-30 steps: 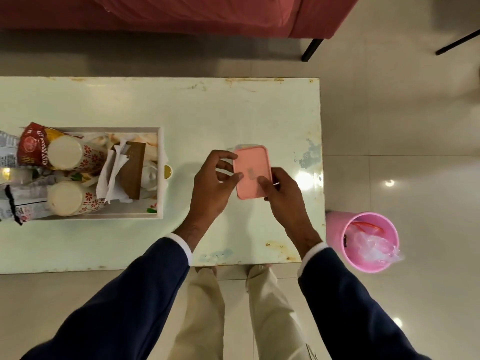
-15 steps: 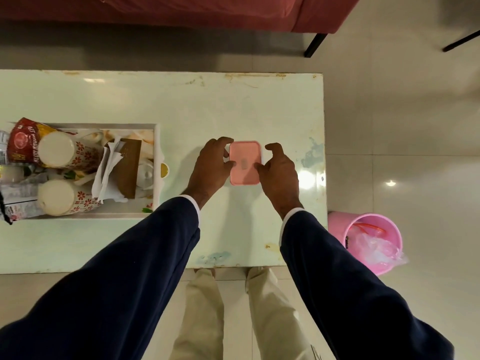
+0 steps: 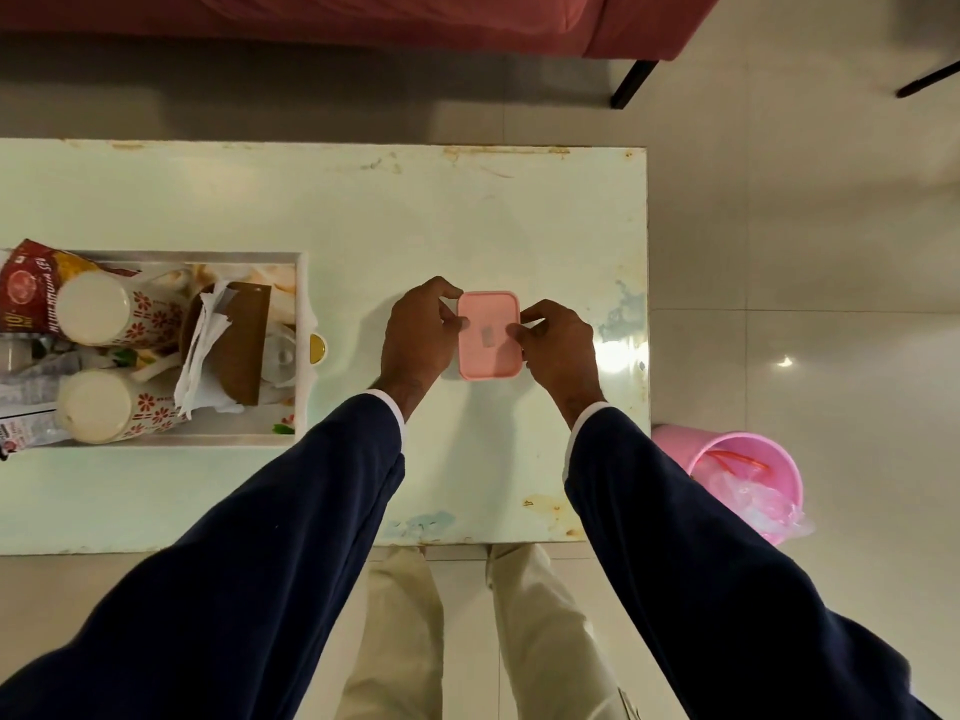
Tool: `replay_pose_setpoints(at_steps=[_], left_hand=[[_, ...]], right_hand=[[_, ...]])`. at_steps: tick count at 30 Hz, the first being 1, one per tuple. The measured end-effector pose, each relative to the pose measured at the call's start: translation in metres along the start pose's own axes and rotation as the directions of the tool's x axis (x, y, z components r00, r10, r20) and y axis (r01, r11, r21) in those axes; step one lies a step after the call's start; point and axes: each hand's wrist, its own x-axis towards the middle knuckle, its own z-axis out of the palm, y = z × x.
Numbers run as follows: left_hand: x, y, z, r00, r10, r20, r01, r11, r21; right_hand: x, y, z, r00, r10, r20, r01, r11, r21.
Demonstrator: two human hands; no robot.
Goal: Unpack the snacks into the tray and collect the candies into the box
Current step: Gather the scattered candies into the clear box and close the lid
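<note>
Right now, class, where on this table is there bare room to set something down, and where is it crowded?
Bare table runs along the far edge, behind the tray and the pink box. Another free strip lies along the near edge, left of the left sleeve. The tray is crowded with cups, packets and tissue. Both hands, left and right, hold the box.

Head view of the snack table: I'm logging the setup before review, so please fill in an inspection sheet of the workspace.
Surface: pale green table, paint chipped and stained near the edges.
Job's things: pink box with its lid on, lying flat; white tray at left, holding two floral cups, a red snack packet, paper napkins and a brown holder.
Clutter: wrappers at the tray's left end.
Grippers: left hand and right hand grip the box's opposite long sides.
Cables: nothing seen.
Surroundings: pink bin with plastic inside on the tiled floor at right; red sofa beyond the table.
</note>
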Motion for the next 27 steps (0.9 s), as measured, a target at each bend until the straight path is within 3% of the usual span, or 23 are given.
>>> replay_pose_setpoints(at_steps=[3,6,9,15,20,23,27], left_hand=[[0.005,0.003,-0.001,0.989,-0.109,0.101,0.111,0.994,-0.006],[0.003,0.006,0.0,0.922,-0.258,0.289,0.269,0.963,0.004],[-0.003,0.006,0.005,0.902,-0.28,0.329,0.285,0.958,0.034],[-0.014,0.003,0.012,0.96,-0.171,0.222,0.118,0.965,0.233],[-0.016,0.007,0.016,0.967,-0.197,0.162,0.156,0.959,0.236],[-0.021,-0.002,0.031,0.996,-0.08,-0.026,0.084,0.928,0.364],[-0.032,-0.012,0.048,0.99,0.092,-0.107,-0.035,0.895,0.444]], right_hand=[[0.008,0.0,-0.002,0.996,0.048,0.073,-0.052,0.997,0.063],[0.011,0.002,-0.003,0.987,0.048,0.152,-0.07,0.987,0.143],[0.012,0.002,-0.001,0.978,-0.007,0.208,-0.025,0.988,0.152],[0.005,0.013,0.012,0.986,-0.056,0.155,0.051,0.998,0.041],[-0.013,0.018,0.034,0.999,-0.036,0.015,0.037,0.996,-0.086],[-0.017,0.024,0.052,0.993,-0.051,-0.11,0.035,0.99,-0.139],[-0.01,0.037,0.057,0.97,-0.169,-0.175,0.122,0.96,-0.251]])
